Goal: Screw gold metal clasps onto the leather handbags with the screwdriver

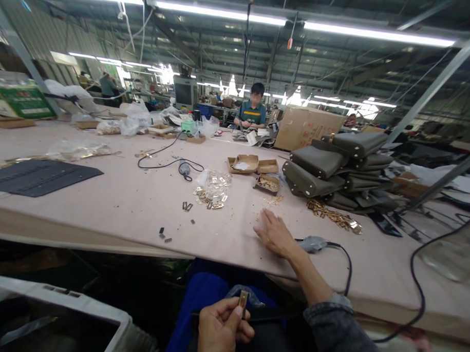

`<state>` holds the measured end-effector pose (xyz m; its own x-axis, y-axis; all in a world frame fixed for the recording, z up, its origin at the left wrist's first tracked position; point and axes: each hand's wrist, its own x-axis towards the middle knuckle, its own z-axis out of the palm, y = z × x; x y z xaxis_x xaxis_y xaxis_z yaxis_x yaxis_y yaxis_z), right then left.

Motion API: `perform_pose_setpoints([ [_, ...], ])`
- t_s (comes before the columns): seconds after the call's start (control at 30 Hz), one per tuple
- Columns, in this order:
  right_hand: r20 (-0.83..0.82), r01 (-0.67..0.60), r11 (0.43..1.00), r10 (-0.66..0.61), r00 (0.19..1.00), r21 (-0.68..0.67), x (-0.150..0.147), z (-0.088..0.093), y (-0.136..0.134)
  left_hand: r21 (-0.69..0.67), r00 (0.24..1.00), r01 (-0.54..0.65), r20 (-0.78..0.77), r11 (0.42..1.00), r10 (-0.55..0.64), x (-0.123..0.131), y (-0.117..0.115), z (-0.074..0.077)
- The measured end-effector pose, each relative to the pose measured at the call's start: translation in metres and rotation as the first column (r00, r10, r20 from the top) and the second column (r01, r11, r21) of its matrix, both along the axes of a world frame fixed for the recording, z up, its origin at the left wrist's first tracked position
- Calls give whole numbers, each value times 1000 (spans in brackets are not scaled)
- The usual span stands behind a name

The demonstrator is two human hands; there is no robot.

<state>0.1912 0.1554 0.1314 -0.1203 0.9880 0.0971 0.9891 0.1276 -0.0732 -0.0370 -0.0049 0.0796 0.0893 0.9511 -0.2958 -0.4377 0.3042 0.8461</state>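
Low over my lap, my left hand (221, 328) pinches a small gold rectangular metal plate (243, 301) between thumb and fingers. Dark material lies under it across the blue clothing on my legs. My right hand (274, 233) rests on the table with its fingers stretched out toward scattered tiny gold pieces (273, 200). Just beyond them sits an open cardboard box (266, 185) with more small gold pieces in it. Left of the right hand, gold rectangular plates (216, 189) lie in a loose pile on clear plastic. A grey corded tool (313, 244) lies beside my right wrist.
Dark olive folded bags (335, 165) are stacked at right, near a heap of gold hardware (332, 217). A second corded tool (184, 169) and a dark flat panel (42, 176) lie leftward. A white crate (65, 300) stands lower left. A person (252, 111) sits across the table.
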Motion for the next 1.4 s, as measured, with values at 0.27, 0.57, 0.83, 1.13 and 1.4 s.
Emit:
perform_pose_setpoints([
  [0.27, 52, 11, 968, 2, 999, -250, -26, -16, -1, -5, 1000, -4, 10, 1000, 5, -6, 1, -1],
  [0.57, 82, -41, 983, 57, 995, -179, -46, -10, -36, 9, 999, 28, 23, 1000, -29, -5, 2, -8],
  [0.83, 201, 148, 959, -100, 975, -242, -23, -10, -23, 17, 1000, 16, -5, 1000, -16, -7, 0, -7],
  [1.13, 170, 25, 991, -3, 985, -131, -39, -11, -38, 16, 1000, 18, -8, 1000, -18, -4, 0, -6],
  [1.4, 36, -141, 983, 147, 989, -120, -79, -9, -46, 16, 1000, 17, -16, 1000, -17, -4, -1, -4],
])
